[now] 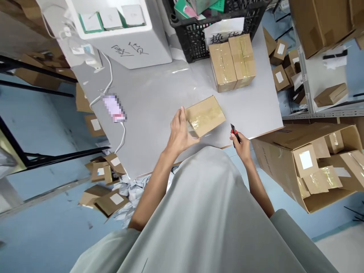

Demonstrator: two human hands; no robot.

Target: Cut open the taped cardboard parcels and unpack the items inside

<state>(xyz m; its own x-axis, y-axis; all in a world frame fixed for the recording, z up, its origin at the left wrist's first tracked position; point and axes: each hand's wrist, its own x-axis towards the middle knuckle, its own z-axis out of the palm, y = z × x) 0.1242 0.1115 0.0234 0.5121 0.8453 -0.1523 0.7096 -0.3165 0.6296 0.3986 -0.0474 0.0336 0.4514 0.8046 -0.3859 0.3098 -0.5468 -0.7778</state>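
A small taped cardboard box lies near the front edge of the grey table. My left hand grips the box's near left corner, fingers wrapped round it. To the right of the box, at the table's edge, my right hand is closed round a red and black utility knife, whose tip points up toward the box without touching it.
Two taped boxes stand side by side behind. A black crate and a white foam bin sit at the back. A phone on a white cable lies left. An open carton of small boxes stands right; more boxes litter the floor.
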